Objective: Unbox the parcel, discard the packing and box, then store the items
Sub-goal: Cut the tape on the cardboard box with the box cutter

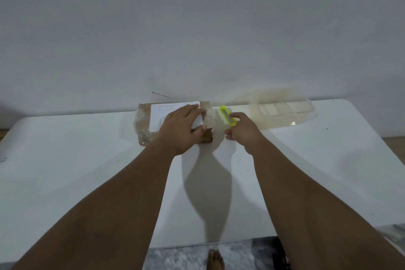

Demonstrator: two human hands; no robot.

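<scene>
A small brown cardboard parcel with a white label and clear tape lies at the far middle of the white table. My left hand presses on its top right part, with the thumb hooked over the front edge. Just right of the parcel lies a yellow utility knife, pointing away from me. My right hand closes over the knife's near end, which is hidden under the fingers.
A clear plastic container lies at the back right of the table, against the plain wall. The table's far edge runs just behind the parcel. A bare foot shows on the patterned floor below the near edge.
</scene>
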